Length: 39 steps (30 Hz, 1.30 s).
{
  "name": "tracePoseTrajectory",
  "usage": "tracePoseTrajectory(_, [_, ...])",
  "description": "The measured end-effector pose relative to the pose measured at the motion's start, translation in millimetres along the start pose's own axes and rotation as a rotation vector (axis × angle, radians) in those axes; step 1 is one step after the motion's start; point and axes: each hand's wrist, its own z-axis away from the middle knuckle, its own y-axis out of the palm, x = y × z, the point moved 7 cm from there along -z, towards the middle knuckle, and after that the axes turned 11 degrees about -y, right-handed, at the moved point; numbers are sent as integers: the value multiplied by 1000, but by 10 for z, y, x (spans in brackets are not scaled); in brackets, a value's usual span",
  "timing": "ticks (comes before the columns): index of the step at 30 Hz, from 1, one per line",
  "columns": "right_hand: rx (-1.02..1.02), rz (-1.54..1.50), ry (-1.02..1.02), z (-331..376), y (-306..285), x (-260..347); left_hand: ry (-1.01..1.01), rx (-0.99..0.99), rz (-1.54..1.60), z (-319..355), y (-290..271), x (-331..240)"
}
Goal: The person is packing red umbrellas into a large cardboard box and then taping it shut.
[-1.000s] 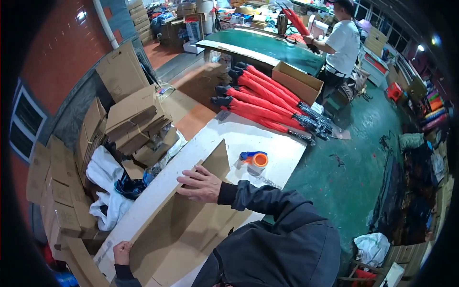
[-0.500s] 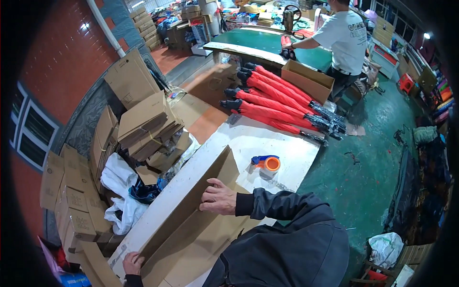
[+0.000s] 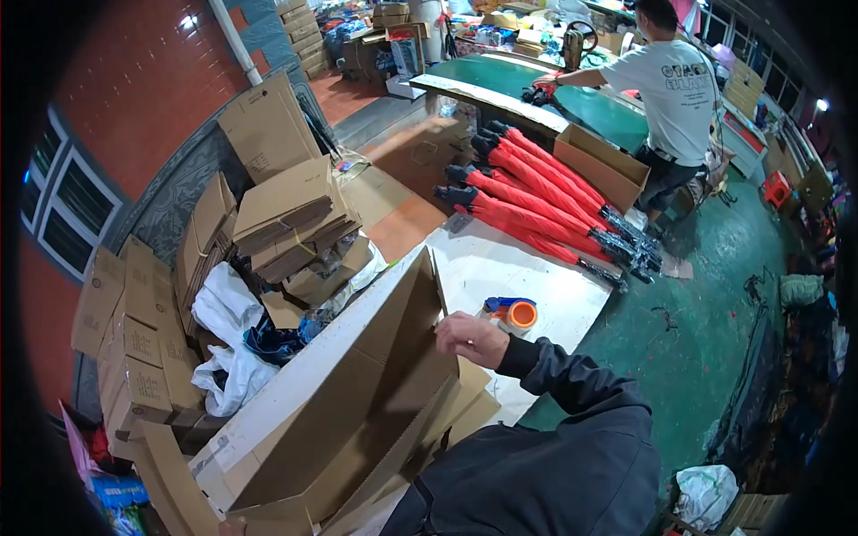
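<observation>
Cardboard box [image 3: 357, 420] half-raised on white table [image 3: 527, 268], right hand [image 3: 472, 338] gripping its upper flap edge. Left hand [image 3: 234, 529] barely visible at box's near corner, grip impossible to tell. Orange tape dispenser [image 3: 511, 313] just beside.

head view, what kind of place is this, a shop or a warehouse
Most likely a packing workshop or small warehouse. Stacks of flattened cardboard boxes stand by the wall, red folded umbrellas lie in a row on the white table, and a tape dispenser sits beside a long carton being opened up.

Long brown cardboard box [image 3: 357, 420], half-unfolded, flaps open, lying lengthwise on white table.
</observation>
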Motion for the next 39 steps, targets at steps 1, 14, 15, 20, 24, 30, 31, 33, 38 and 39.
tracePoseTrajectory(1, [-70,-60,130,-10,-74,-21,7,-108,178,-71,-110,7])
tracePoseTrajectory(14, [242,275,587,109,-154,-727,-95,-397,50,-134,-418,199])
tracePoseTrajectory(15, [311,365,618,74,-232,-643,-94,-261,45,-82,-385,329])
tracePoseTrajectory(20, [702,512,590,-281,-105,-606,7,-234,-148,-98,-175,772])
tracePoseTrajectory(24, [743,545,548,-511,426,-370,44,-312,-195,88,-519,-652])
tracePoseTrajectory(30, [660,716,393,-760,450,-335,-272,-375,-243,-49,-157,-328])
tracePoseTrajectory(31, [651,720,406,-794,417,-343,-300,-391,-217,-67,-81,-304])
tracePoseTrajectory(33, [682,697,386,-600,866,-443,-329,-432,-187,-79,-93,-341])
tracePoseTrajectory(38, [916,25,666,-651,1127,-169,-107,-245,-91,63,110,-793])
tracePoseTrajectory(39, [916,26,660,-630,1135,-208,-52,-89,-1,90,222,-657])
